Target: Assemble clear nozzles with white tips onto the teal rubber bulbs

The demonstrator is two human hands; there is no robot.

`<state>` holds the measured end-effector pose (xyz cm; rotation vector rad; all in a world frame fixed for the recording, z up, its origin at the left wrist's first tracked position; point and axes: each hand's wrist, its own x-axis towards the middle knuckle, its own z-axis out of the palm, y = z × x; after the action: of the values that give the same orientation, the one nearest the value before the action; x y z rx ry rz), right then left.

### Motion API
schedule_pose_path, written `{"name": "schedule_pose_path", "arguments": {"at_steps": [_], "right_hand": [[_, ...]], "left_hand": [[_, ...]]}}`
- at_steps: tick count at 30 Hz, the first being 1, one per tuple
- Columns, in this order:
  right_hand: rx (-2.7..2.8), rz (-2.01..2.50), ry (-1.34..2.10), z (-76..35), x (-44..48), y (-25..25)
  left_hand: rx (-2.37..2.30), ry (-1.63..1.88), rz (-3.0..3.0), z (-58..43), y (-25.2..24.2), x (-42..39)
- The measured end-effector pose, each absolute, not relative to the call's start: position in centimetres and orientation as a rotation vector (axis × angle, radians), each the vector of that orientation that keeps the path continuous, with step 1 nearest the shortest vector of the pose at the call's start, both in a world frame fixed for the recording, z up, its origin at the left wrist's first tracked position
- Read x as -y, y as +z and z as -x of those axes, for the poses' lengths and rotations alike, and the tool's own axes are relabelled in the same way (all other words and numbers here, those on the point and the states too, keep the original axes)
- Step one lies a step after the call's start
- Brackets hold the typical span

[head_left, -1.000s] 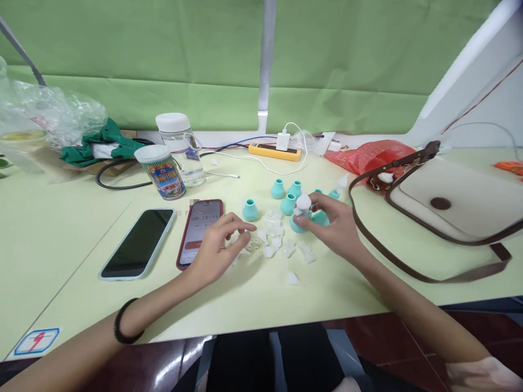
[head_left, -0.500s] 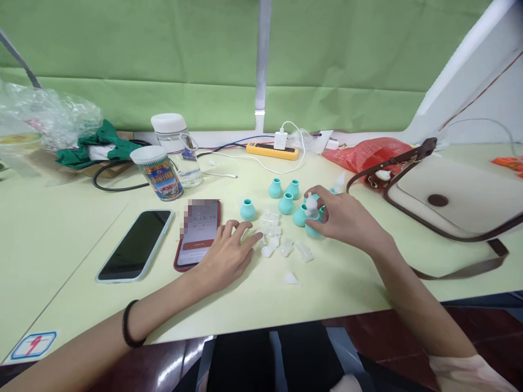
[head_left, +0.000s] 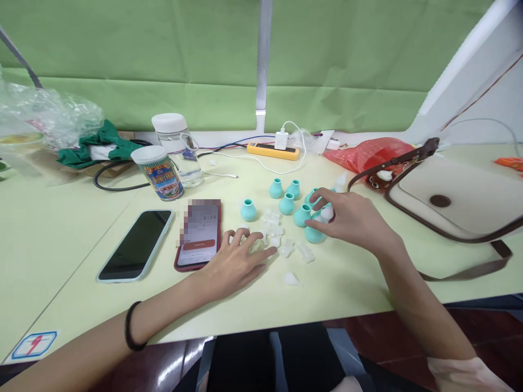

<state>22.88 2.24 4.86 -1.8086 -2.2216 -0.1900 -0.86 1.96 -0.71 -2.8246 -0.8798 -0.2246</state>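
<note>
Several small teal rubber bulbs [head_left: 286,203] stand on the pale green table [head_left: 347,277]. My right hand [head_left: 351,220] pinches a teal bulb with a white tip [head_left: 317,231], which rests on the table beside another bulb [head_left: 302,215]. A heap of small clear plastic pieces [head_left: 281,246] lies in front of the bulbs. My left hand [head_left: 235,264] lies over the left side of that heap, fingers curled on the pieces next to the red phone [head_left: 199,233]. Whether it grips one is hidden.
A black phone [head_left: 137,245] lies left of the red one. Behind them stand a printed can [head_left: 158,173] and a clear bottle [head_left: 177,148]. A cream handbag [head_left: 453,204] with a brown strap fills the right. A yellow power strip [head_left: 273,151], red bag [head_left: 370,152] and cables lie at the back.
My right hand has lowered the teal bulb with the white tip onto the table. My left hand has slid right from the phone's edge onto the clear pieces.
</note>
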Motion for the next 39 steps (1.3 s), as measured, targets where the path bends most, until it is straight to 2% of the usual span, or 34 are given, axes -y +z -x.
{"name": "schedule_pose_path", "arguments": {"at_steps": [4,7,11,15,26,30,36,39], "right_hand": [[2.07,1.648,-0.533,-22.9,-2.3,4.8],[1.995,1.323,-0.675,-22.3,-2.3,4.4],[2.411,0.922,-0.489,-20.7,-1.7,3.3],[2.822,0.97,-0.346,-19.4,-1.4,2.2],[2.891,1.061,-0.203,-19.1,-1.4,1.7],[2.525,0.97,0.2,-18.6,-0.9,1.8],[1.673,1.029,1.171,-17.2,-0.2,1.6],[1.429,1.039,1.392,-17.0,-0.5,1.3]], "left_hand": [[0.887,-0.246,2.793,0.9,-0.7,-2.0],[0.931,-0.291,2.784,1.2,-0.6,-2.2],[1.079,-0.376,2.7,1.6,-0.2,-2.6],[1.17,-0.347,2.681,1.7,0.0,-2.7],[1.188,-0.239,2.75,1.4,-1.1,-2.8],[1.132,-0.387,2.721,1.4,-1.1,-2.9],[1.015,-1.05,2.643,1.6,-0.2,-2.6],[0.899,-1.335,2.63,1.5,0.2,-2.4]]}}
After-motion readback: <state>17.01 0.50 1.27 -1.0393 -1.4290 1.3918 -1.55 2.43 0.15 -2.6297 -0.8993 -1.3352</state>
